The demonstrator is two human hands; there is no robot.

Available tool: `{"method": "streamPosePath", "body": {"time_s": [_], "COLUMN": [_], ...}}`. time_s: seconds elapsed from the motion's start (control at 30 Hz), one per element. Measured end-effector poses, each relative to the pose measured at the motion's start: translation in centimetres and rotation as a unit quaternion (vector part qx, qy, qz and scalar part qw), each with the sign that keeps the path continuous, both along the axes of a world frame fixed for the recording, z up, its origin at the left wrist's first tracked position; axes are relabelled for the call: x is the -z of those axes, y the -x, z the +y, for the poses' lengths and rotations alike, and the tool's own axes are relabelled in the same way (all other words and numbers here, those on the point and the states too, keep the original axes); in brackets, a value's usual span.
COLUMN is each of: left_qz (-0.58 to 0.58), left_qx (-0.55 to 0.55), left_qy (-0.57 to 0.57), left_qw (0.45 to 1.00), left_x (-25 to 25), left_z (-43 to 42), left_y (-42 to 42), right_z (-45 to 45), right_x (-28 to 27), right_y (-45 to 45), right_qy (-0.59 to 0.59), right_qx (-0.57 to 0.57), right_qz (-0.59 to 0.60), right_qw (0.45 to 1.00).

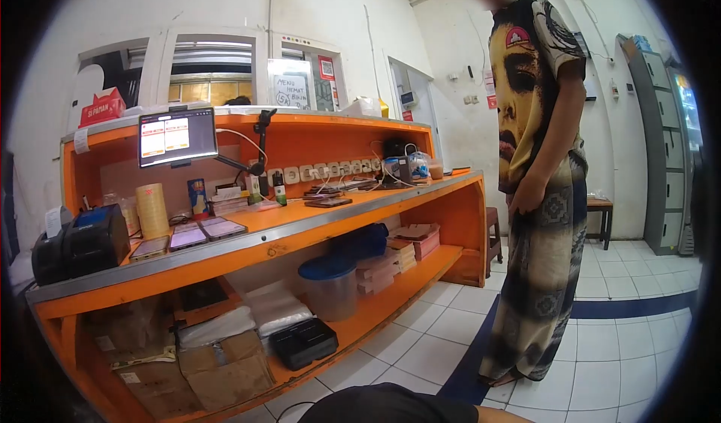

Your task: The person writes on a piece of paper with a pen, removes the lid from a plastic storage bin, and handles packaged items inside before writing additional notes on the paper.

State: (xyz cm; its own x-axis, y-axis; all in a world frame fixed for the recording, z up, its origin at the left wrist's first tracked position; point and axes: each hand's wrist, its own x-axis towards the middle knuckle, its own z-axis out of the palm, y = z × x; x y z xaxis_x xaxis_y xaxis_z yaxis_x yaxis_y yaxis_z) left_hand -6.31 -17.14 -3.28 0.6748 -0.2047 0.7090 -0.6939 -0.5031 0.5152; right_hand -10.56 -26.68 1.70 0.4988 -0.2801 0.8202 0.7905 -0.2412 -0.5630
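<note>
Neither of my hands shows in the head view. Dark cloth bulges up at the bottom edge, with a sliver of bare skin beside it; which body part it is I cannot tell. In front stands an orange counter. On its top lie several phones, a stack of tape rolls and a black printer. A tablet on an arm displays a lit screen. Further along are a row of power sockets with white cables and a cup of brown drink.
A person in a patterned shirt and long wrap stands at the right on white floor tiles. Cardboard boxes, a clear bucket with a blue lid and a black device fill the lower shelf. Grey lockers line the right wall.
</note>
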Motion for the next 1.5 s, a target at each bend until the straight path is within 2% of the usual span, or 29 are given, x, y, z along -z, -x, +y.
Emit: {"method": "streamPosePath", "body": {"time_s": [0.13,0.17,0.2,0.23,0.3,0.33,0.37,0.4,0.43,0.47,0.5,0.53,0.6,0.67,0.73,0.8,0.87,0.93,1.0,1.03,1.1,1.13,1.2,1.27,1.33,1.37,1.43,1.5], "left_qz": [-0.029,-0.01,0.107,0.127,0.164,0.119,0.224,0.224,0.089,0.149,0.237,0.252,0.279,0.326,0.349,0.364,0.38,0.392,0.414,0.412,0.398,0.385,0.388,0.392,0.386,0.385,0.351,0.338], "left_qx": [-0.051,-0.03,-0.019,-0.014,-0.005,0.046,0.136,0.095,0.05,0.025,0.069,0.077,0.093,0.162,0.196,0.215,0.228,0.239,0.243,0.251,0.258,0.261,0.277,0.292,0.268,0.268,0.25,0.243], "left_qy": [-0.002,0.012,-0.01,0.013,0.061,0.007,0.136,0.177,0.081,0.063,0.192,0.208,0.214,0.291,0.303,0.287,0.305,0.319,0.347,0.337,0.32,0.304,0.33,0.358,0.368,0.369,0.352,0.359], "left_qw": [0.998,0.999,0.994,0.992,0.985,0.992,0.956,0.954,0.991,0.987,0.95,0.942,0.931,0.885,0.865,0.86,0.843,0.829,0.806,0.808,0.82,0.832,0.815,0.795,0.802,0.802,0.831,0.835], "left_x": [-0.5,-0.2,0.0,1.3,4.4,2.6,-0.6,-0.6,-2.0,-2.6,-3.6,-3.4,-3.6,-3.6,-2.8,-2.3,-2.2,-2.2,-2.4,-2.3,-1.0,-0.7,-1.3,-2.1,-2.8,-2.9,-2.9,-2.9], "left_z": [-1.3,-1.5,-0.8,-1.5,-2.6,-1.9,-2.0,-2.9,-2.4,-2.2,-2.8,-2.8,-3.0,-4.0,-4.9,-5.1,-5.1,-4.9,-4.3,-3.9,-2.8,-2.4,-2.5,-3.0,-3.8,-3.9,-4.0,-4.2], "left_y": [0.8,1.1,1.2,0.6,-1.0,0.3,1.2,1.4,1.4,1.3,1.5,0.6,-0.8,-0.4,-1.2,-1.0,-1.1,-1.3,-1.7,-1.9,-2.9,-3.3,-3.2,-2.6,-1.8,-1.7,-1.5,-1.4], "right_z": [-2.9,-4.1,-5.2,-6.6,-8.5,-8.6,-8.8,-9.3,-9.3,-9.9,-10.1,-10.2,-10.0,-9.5,-8.7,-8.9,-9.3,-10.1,-10.7,-10.8,-10.7,-10.4,-9.9,-9.9,-10.1,-10.5,-10.7,-10.6], "right_x": [1.7,2.7,3.7,4.9,7.8,8.1,8.5,7.1,6.1,6.7,5.8,4.3,5.0,5.5,5.7,5.4,4.8,5.6,6.2,5.9,5.3,5.1,4.8,5.3,5.9,6.2,6.0,5.1], "right_y": [-0.2,-0.6,-0.9,-1.2,-1.9,-1.4,-1.0,0.8,1.9,2.5,2.8,3.3,2.7,2.4,1.8,2.1,2.6,2.8,2.9,3.1,3.6,3.4,2.7,2.2,1.7,2.5,2.8,3.5], "right_qy": [0.003,0.006,0.005,0.001,-0.077,-0.149,-0.225,-0.097,-0.117,-0.081,-0.065,-0.049,-0.039,-0.035,-0.197,-0.2,-0.151,-0.127,-0.109,-0.11,-0.289,-0.289,-0.407,-0.406,-0.213,-0.142,-0.106,-0.07], "right_qx": [0.038,0.046,0.048,0.038,-0.019,-0.034,-0.047,0.082,0.002,0.006,-0.008,-0.023,0.026,0.077,0.098,0.13,0.123,0.098,-0.033,-0.028,-0.16,-0.161,-0.006,0.024,0.24,0.227,0.196,0.164], "right_qz": [-0.014,-0.012,-0.006,0.02,0.177,0.226,0.268,0.304,0.216,0.187,0.164,0.142,0.11,0.069,0.056,0.07,0.138,0.137,0.161,0.154,0.128,0.125,0.049,0.014,0.024,0.087,0.103,0.12], "right_qw": [0.999,0.999,0.999,0.999,0.981,0.962,0.935,0.944,0.969,0.979,0.984,0.988,0.993,0.994,0.974,0.969,0.971,0.978,0.98,0.982,0.935,0.935,0.912,0.914,0.947,0.96,0.969,0.977]}}
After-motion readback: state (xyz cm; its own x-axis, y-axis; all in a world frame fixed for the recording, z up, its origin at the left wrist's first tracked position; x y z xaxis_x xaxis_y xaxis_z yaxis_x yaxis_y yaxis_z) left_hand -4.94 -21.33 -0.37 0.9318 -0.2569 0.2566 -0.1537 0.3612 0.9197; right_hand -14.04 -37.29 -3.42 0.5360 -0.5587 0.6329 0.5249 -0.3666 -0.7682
